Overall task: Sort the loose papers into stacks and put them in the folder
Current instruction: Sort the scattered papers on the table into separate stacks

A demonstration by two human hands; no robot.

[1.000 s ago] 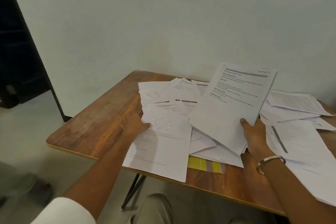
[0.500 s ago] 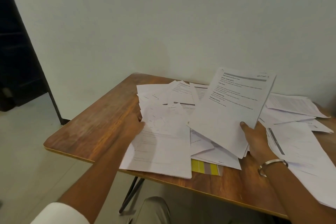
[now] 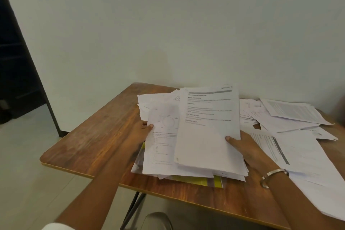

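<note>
Two hands hold papers over a cluttered wooden table [image 3: 97, 142].

At frame centre, the right hand [image 3: 242, 147] grips a stack of printed sheets [image 3: 207, 129], thumb on top. Left of it, the left hand [image 3: 140, 132] pinches a sheet with a circle diagram [image 3: 162, 136]. A yellow folder [image 3: 201, 181] peeks out beneath them. More loose papers [image 3: 287, 114] lie at the right.
</note>
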